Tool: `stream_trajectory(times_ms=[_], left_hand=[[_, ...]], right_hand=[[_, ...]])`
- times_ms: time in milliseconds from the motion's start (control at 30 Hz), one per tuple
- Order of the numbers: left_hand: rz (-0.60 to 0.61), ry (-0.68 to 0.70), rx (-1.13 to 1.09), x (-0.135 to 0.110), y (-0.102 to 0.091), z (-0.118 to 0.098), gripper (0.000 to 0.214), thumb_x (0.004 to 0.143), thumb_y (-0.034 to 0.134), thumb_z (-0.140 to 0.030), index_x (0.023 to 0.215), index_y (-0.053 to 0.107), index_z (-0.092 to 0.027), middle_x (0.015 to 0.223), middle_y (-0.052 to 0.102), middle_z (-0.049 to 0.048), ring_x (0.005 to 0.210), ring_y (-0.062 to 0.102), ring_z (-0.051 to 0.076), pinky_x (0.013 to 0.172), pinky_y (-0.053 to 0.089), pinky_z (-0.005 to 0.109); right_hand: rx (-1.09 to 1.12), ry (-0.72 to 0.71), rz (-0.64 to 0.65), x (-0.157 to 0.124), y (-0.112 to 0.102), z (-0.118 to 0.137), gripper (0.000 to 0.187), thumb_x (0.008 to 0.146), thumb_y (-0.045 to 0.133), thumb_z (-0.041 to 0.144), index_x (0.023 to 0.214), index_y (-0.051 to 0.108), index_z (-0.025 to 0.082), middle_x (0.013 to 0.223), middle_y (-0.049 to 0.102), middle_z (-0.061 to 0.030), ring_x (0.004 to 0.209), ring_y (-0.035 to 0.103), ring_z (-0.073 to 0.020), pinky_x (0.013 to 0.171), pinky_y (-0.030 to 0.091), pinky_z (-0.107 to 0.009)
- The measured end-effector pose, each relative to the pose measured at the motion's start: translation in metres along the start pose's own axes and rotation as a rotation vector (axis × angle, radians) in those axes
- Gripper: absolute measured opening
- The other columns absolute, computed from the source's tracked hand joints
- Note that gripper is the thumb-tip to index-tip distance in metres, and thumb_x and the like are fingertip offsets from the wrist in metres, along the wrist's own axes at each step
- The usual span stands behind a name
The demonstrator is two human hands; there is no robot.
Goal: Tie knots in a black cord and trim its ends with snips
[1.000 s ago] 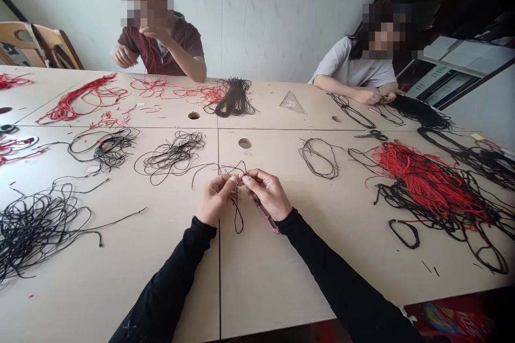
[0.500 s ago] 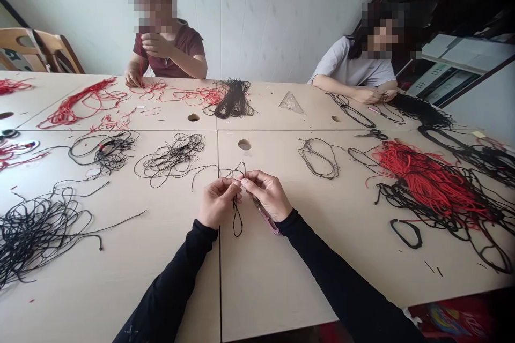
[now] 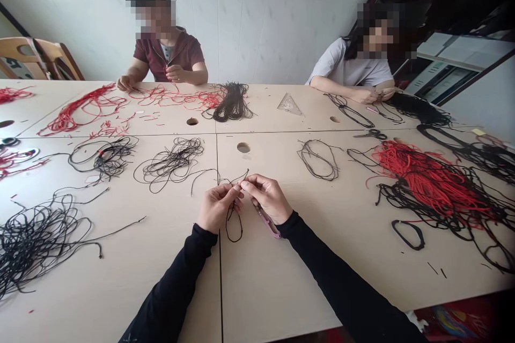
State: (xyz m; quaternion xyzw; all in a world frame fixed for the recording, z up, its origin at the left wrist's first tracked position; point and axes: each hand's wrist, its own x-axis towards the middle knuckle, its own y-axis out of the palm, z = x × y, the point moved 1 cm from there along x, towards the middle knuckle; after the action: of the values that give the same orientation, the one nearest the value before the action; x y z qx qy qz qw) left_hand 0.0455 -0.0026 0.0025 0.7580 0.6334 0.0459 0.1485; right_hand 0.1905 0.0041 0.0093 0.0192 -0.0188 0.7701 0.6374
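My left hand and my right hand meet above the table's centre seam, their fingertips pinching a thin black cord. The cord hangs below them in a narrow loop, and a short end rises above the fingertips. Pink-handled snips stick out from under my right palm, apparently held there, though their blades are hidden. A tangled pile of black cord lies just beyond my left hand. Black sleeves cover both my forearms.
Black and red cord heaps fill the right of the pale table, and more black cord lies left. Scissors, a clear set square and round holes are farther off. Two co-workers sit opposite.
My hands have dropped slightly, and the hanging cord loop has opened wider. The far-left co-worker's hand has lowered from near the chin to the chest, and the view has tilted slightly.
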Motion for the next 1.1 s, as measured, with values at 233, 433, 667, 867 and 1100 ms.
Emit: stream_trajectory(times_ms=[233,433,667,867,1100], left_hand=[[0.04,0.028,-0.031,-0.0008,0.0019,-0.0004,0.035,0.075,0.068,-0.039,0.095,0.069,-0.01,0.075,0.064,0.0059,0.057,0.057,0.012,0.049,0.048,0.025],[0.035,0.065,0.018,-0.0006,0.0006,0.001,0.063,0.076,0.07,-0.04,0.129,0.054,-0.011,0.069,0.063,0.002,0.052,0.054,0.011,0.048,0.046,0.025],[0.036,0.079,0.089,-0.0025,0.0042,0.0001,0.063,0.076,0.069,-0.043,0.128,0.054,-0.011,0.063,0.06,-0.0006,0.046,0.049,0.009,0.042,0.04,0.021],[0.015,0.067,0.099,-0.0027,0.0049,0.0024,0.044,0.074,0.071,-0.042,0.104,0.061,-0.011,0.062,0.061,0.0005,0.047,0.052,0.01,0.043,0.041,0.021],[-0.061,0.082,0.049,-0.0011,0.0014,0.0036,0.031,0.072,0.072,-0.04,0.08,0.059,-0.013,0.063,0.062,0.0013,0.051,0.058,0.011,0.051,0.049,0.025]], right_hand=[[-0.009,0.002,0.029,0.0003,0.0002,-0.0012,0.027,0.084,0.06,0.043,0.086,0.062,0.017,0.068,0.057,0.0003,0.052,0.045,-0.0091,0.046,0.035,-0.023],[-0.019,0.004,0.018,-0.0006,0.0012,-0.0013,0.024,0.086,0.058,0.041,0.088,0.058,0.017,0.068,0.057,0.0009,0.053,0.046,-0.0092,0.047,0.036,-0.023],[-0.005,0.008,0.022,-0.001,0.0022,-0.0006,0.027,0.078,0.066,0.039,0.091,0.06,0.016,0.074,0.059,-0.0004,0.061,0.054,-0.0114,0.051,0.041,-0.023],[0.025,0.041,-0.002,-0.0006,0.0023,-0.0025,0.026,0.078,0.066,0.039,0.088,0.06,0.016,0.07,0.059,-0.0008,0.056,0.05,-0.0099,0.047,0.038,-0.022],[0.024,0.053,-0.026,-0.0009,0.002,-0.0027,0.032,0.078,0.065,0.042,0.095,0.061,0.015,0.073,0.058,-0.0003,0.052,0.046,-0.0075,0.049,0.04,-0.023]])
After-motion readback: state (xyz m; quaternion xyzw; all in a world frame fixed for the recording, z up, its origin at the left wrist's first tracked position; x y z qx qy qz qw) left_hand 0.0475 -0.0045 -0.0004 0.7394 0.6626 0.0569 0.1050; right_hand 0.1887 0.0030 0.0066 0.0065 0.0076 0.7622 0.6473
